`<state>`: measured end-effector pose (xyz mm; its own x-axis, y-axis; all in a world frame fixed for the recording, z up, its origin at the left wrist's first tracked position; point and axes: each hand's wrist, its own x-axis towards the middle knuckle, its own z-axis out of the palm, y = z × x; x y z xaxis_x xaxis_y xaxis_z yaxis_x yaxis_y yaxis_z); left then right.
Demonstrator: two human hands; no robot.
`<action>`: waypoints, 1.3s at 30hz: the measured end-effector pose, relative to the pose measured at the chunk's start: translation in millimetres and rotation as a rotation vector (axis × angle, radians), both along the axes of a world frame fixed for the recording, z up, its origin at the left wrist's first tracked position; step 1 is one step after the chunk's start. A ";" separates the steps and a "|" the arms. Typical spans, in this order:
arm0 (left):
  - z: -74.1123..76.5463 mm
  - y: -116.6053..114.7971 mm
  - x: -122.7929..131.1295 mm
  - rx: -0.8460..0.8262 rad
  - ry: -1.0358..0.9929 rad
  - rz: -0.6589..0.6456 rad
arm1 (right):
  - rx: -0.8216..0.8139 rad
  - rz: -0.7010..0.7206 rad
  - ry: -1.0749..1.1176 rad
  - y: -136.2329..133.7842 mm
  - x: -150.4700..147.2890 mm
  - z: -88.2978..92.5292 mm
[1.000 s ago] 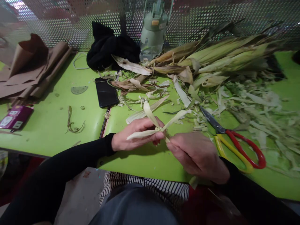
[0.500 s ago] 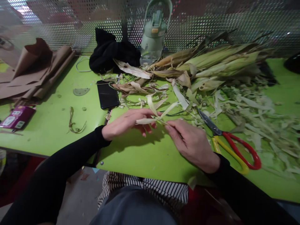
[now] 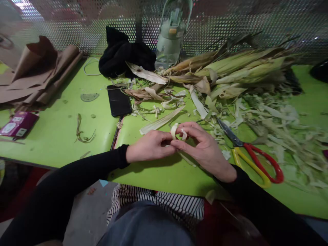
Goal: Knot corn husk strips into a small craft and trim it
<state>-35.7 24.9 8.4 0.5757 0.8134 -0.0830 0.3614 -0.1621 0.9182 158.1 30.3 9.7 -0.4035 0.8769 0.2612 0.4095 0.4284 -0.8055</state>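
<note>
Centrally, left hand (image 3: 150,147) and right hand (image 3: 208,151), fingers (image 3: 192,132) pinching one curled husk piece (image 3: 173,131), one pair of scissors (image 3: 240,142) rightward

The left hand (image 3: 150,147) and right hand (image 3: 205,147) hold a curled corn husk strip (image 3: 174,131) over the green table (image 3: 153,177). Red-and-yellow scissors (image 3: 241,144) lie near the right hand, and a black phone (image 3: 119,101) lies past the left

Behind a flat lime-green counter (image 3: 153,177), a grey perforated metal panel (image 3: 84,24) spans the top of the frame, bright light (image 3: 28,9) glaring at upper left, while grey floor (image 3: 87,218) shows at lower left.
</note>
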 end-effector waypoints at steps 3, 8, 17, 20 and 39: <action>0.8 -1.9 2.3 -0.026 -0.005 -0.002 | -0.032 -0.050 0.122 -1.5 -2.4 -1.9; 5.9 -4.0 4.8 -0.244 -0.148 -0.042 | -0.182 -0.068 0.267 -5.7 -2.1 1.0; 0.3 -8.5 10.0 -0.551 -0.416 0.115 | -0.284 -0.120 0.308 0.7 3.8 4.9; 0.8 -2.6 8.1 -0.699 -0.595 0.235 | -0.358 -0.177 0.305 7.1 9.6 6.0; -6.7 -3.3 7.3 -0.735 -0.663 0.145 | -0.597 -0.098 0.318 7.2 13.2 3.3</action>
